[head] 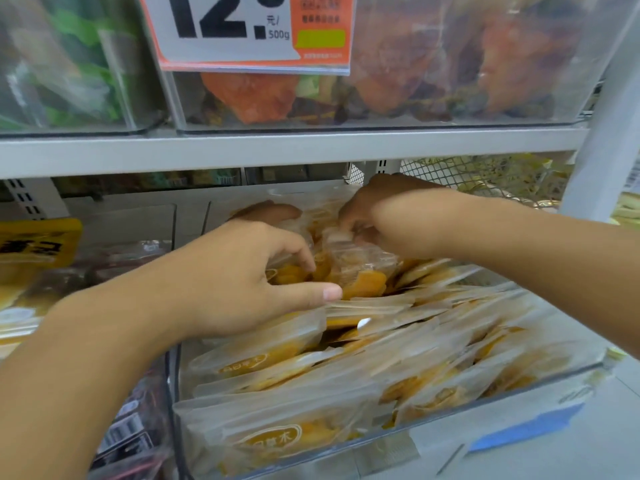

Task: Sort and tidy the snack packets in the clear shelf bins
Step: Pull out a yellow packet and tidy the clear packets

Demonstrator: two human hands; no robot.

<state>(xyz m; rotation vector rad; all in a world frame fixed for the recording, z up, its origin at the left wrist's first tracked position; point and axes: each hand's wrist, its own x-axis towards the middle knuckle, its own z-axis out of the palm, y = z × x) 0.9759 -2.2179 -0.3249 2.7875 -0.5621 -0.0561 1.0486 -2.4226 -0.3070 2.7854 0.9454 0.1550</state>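
Head view, lower shelf. I see a clear bin (519, 386) on the grey shelf (277, 150), filled with snack packets (398, 341) of orange dried fruit in frosted pouches, overlapping in loose rows from near to far. My left hand (242, 282) rests on the left part of the pile, fingers curled into the packets and thumb stretched flat along a packet edge. My right hand (377, 216) reaches to the far middle of the bin, its fingers pinching the top of one raised packet (353, 261); the grip is partly blurred. Just left stands a second bin (138, 341) holding darker packets. Above the shelf are upper bins (346, 109) of orange and green snacks, with a price card (249, 29) on the front.
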